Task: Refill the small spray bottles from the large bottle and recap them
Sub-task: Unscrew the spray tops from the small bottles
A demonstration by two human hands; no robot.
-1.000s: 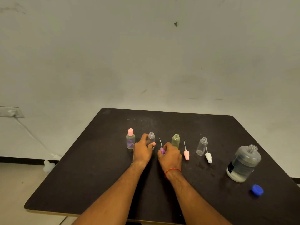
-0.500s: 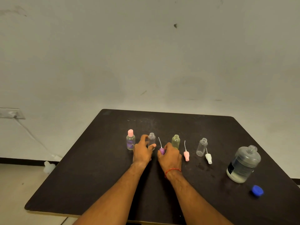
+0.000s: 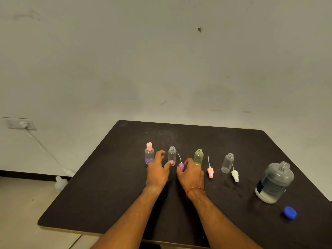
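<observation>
Several small bottles stand in a row on the dark table [image 3: 125,194]: a pink-capped one [image 3: 149,155], an open clear one [image 3: 172,155], an open yellow-green one [image 3: 198,156] and another open clear one [image 3: 227,162]. My left hand [image 3: 158,170] has its fingers spread beside the first clear bottle, thumb touching its base. My right hand [image 3: 191,174] pinches the purple spray cap [image 3: 181,166], whose tube points up and to the left. A pink spray cap [image 3: 210,172] and a white spray cap [image 3: 235,175] lie loose. The large bottle [image 3: 274,182] stands uncapped at the right.
A blue cap [image 3: 289,212] lies near the table's front right, below the large bottle. A wall socket with a cable [image 3: 21,124] is on the left wall, and a white object [image 3: 60,182] sits on the floor beside the table.
My left fingers have spread a little wider beside the clear bottle. My right hand stays at the purple spray cap.
</observation>
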